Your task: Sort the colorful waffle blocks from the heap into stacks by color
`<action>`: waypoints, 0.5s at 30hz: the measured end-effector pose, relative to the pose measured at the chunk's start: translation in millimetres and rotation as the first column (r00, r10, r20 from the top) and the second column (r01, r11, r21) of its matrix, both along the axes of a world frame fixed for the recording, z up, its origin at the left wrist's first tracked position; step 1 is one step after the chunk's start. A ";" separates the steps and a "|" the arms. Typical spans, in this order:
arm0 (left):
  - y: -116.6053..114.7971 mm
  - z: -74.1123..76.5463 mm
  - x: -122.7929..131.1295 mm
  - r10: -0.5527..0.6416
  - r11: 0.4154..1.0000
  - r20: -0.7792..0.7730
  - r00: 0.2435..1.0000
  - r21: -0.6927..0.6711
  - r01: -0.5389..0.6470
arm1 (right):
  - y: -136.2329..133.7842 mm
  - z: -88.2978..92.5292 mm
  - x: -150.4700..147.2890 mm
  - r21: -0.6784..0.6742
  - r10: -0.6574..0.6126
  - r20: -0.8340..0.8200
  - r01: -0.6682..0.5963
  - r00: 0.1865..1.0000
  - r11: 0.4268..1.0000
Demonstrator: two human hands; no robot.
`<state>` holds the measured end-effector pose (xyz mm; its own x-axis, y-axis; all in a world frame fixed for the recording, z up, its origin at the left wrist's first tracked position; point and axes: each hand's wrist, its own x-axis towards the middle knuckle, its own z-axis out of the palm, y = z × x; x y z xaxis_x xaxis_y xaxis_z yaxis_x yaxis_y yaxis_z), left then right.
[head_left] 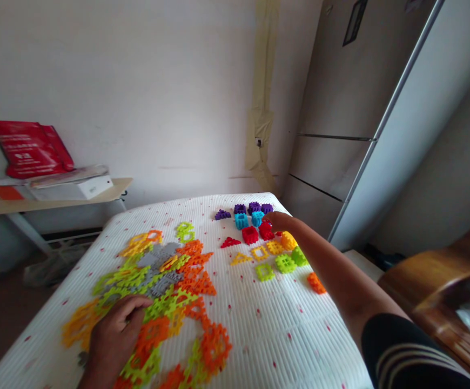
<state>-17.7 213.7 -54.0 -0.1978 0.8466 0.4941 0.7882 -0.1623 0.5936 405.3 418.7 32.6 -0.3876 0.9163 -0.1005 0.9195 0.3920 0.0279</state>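
My left hand [115,329] lies curled on a large heap of interlocking plastic waffle pieces [158,302] in orange, yellow, lime and grey. Whether it grips a piece is hidden. My right hand [277,221] reaches far across the bed to a red plastic block [266,231], touching or just above it. Beside that block stand another red block [250,235] and a cyan block [257,218]. Small built shapes in purple, yellow, lime and orange [316,283] are spread in rows around my right hand.
Everything lies on a white ribbed bedspread with red flecks [267,335]. A grey refrigerator [332,119] stands beyond the bed's right side, with a wooden chair [433,281] nearer. A shelf [52,197] holding a red bag and white boxes stands at the left.
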 end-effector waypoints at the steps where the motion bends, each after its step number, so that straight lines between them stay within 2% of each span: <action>1: -0.3 1.2 0.7 0.000 1.000 0.000 1.000 0.001 0.000 | 0.1 0.8 -1.5 -0.012 -0.006 0.004 0.006 1.000 1.000; 7: -1.6 3.9 2.3 -0.002 1.000 0.001 1.000 0.000 0.002 | -0.7 3.9 -7.6 -0.061 -0.024 0.015 0.025 1.000 0.998; 15: -0.3 2.0 1.6 -0.016 1.000 -0.003 1.000 0.003 0.016 | 4.0 -4.1 -9.2 -0.020 -0.044 -0.036 0.043 0.998 0.999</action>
<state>-16.1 213.4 -52.0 -0.1829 0.8479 0.4976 0.7872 -0.1769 0.5908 396.1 422.7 28.5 -0.3511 0.9305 -0.1046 0.9360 0.3517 -0.0129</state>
